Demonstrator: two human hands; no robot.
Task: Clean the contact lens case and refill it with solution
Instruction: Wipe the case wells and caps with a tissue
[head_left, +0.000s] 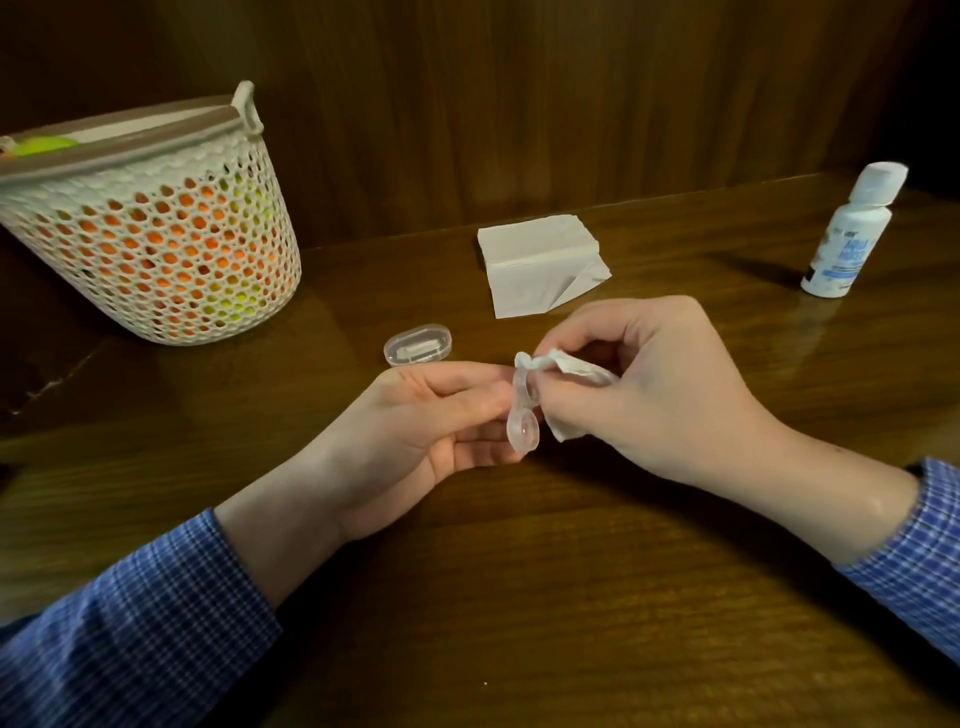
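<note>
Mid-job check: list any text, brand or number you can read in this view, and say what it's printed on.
"AQUA": large blue letters on the bottle label, top line; likely but blurred.
Second large blue line beneath it: too blurred to read.
Small print above and below those lines: too small to read.
Basket, napkins, clear box and lens case: no text visible.

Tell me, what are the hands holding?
Left hand pinches the lens case at its middle; right hand grips a tissue by its bunched part.
</note>
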